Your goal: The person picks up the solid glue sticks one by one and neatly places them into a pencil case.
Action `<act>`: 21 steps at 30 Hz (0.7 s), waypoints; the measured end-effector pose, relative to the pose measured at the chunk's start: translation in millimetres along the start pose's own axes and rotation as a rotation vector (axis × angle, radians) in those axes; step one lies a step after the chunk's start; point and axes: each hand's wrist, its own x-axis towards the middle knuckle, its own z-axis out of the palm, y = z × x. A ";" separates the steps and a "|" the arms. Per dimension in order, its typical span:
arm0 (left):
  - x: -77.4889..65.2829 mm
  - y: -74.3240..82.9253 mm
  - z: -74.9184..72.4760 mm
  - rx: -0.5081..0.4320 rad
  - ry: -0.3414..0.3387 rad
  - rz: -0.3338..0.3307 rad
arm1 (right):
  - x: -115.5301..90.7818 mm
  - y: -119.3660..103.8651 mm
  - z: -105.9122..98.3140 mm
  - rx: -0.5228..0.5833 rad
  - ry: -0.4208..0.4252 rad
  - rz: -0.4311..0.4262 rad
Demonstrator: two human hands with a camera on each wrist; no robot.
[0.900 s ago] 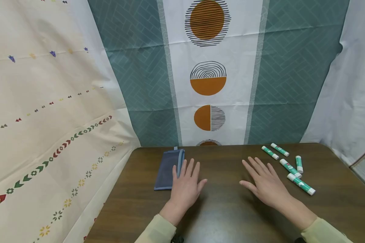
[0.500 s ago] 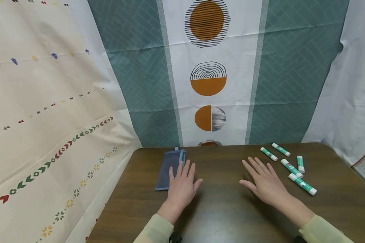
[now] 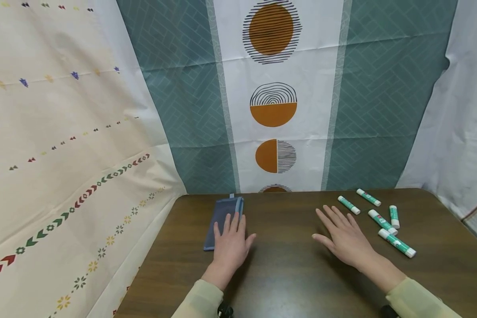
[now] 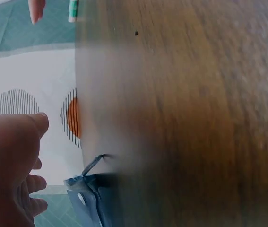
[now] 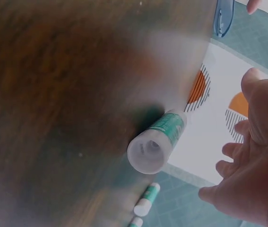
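My left hand (image 3: 229,248) is held over the table with its fingers spread straight, and its fingertips overlap the lower right part of a flat blue pouch (image 3: 221,211) in the head view. The pouch has a lighter blue edge strip and a small tab on top. Over on the right, my right hand (image 3: 347,242) hovers with straight, spread fingers and holds nothing. Beside it lie several green-and-white glue sticks (image 3: 396,243). One glue stick (image 3: 349,205) lies just beyond its fingertips. In the right wrist view, a glue stick (image 5: 159,142) shows its hollow white end.
The brown wooden table (image 3: 286,274) reaches back to a hanging cloth (image 3: 198,110) with teal panels and orange circles. A cream patterned cloth (image 3: 63,145) hangs along the left side, and a white cloth (image 3: 453,132) on the right.
My left hand has shifted left and slightly nearer, covering more of the pouch's lower part. The right hand stays nearly still. The glue stick beyond its fingertips has rolled a little left and nearer.
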 end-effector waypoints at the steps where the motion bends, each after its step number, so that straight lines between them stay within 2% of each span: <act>1: 0.3 -0.8 0.1 -0.004 -0.001 -0.005 | 0.3 0.5 0.6 -0.001 -0.001 0.002; 9: 1.7 -8.2 2.0 -0.022 -0.015 -0.051 | 1.5 2.5 3.3 -0.012 -0.019 0.012; 21: 0.0 -13.9 3.5 -0.001 -0.005 -0.080 | -0.8 7.7 6.6 -0.009 -0.017 0.024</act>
